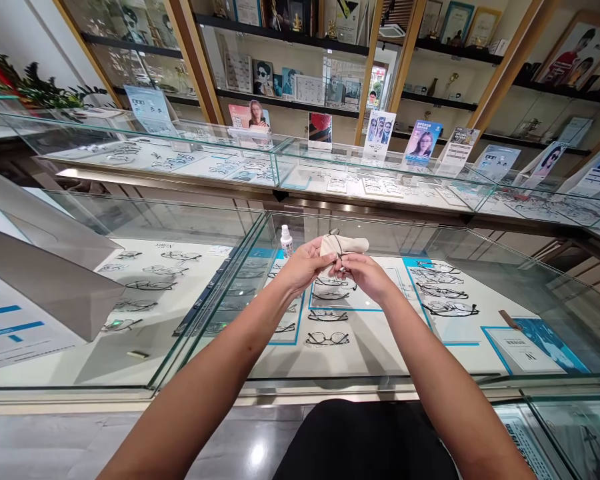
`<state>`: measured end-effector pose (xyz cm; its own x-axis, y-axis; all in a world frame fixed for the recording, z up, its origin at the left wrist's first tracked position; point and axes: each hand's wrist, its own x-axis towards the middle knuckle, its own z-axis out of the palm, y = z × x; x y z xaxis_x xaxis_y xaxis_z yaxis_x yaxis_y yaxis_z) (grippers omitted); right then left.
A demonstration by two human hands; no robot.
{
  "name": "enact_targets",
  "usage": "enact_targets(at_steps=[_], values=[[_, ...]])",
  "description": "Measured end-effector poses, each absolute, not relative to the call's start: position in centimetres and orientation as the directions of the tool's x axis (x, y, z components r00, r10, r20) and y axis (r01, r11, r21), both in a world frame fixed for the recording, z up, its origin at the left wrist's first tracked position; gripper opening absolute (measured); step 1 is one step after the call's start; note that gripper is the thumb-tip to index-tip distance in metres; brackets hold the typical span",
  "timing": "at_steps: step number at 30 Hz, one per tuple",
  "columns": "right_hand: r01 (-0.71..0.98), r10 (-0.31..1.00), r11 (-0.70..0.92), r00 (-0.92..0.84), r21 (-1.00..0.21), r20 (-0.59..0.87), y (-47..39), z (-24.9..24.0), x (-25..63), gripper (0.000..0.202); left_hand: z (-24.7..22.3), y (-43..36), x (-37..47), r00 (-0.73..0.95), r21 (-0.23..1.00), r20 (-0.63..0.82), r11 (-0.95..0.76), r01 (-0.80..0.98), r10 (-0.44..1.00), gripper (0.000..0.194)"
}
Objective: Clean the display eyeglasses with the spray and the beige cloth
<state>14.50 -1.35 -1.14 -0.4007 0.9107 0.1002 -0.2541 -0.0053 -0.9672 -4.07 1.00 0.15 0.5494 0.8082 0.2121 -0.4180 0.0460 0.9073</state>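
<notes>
My left hand (306, 264) pinches a cream cleaning cloth (354, 245) that is folded over a pair of dark-framed glasses (339, 252). Closed on the lower part of the same glasses, my right hand (369, 272) is close beside the left one. Cloth and fingers cover most of the frame and lenses. Both hands are above the glass counter. Just left of my left hand, a small white bottle (287, 241) stands upright on the counter.
Below my hands, several glasses (327, 338) lie in rows inside the glass display case (330, 381). A large white folded sign (40, 280) rises at the left. Across from me runs another glass counter (205, 143) with upright cards (379, 135), backed by shelves (280, 100).
</notes>
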Motion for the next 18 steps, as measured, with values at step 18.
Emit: enact_targets(at_steps=[18], values=[[-0.068,0.901,0.181,-0.389,-0.981,0.194,-1.18,-1.32,14.71,0.027,-0.01,1.86,-3.82,0.467,0.831,0.162,0.136,-0.540,0.869,0.035]])
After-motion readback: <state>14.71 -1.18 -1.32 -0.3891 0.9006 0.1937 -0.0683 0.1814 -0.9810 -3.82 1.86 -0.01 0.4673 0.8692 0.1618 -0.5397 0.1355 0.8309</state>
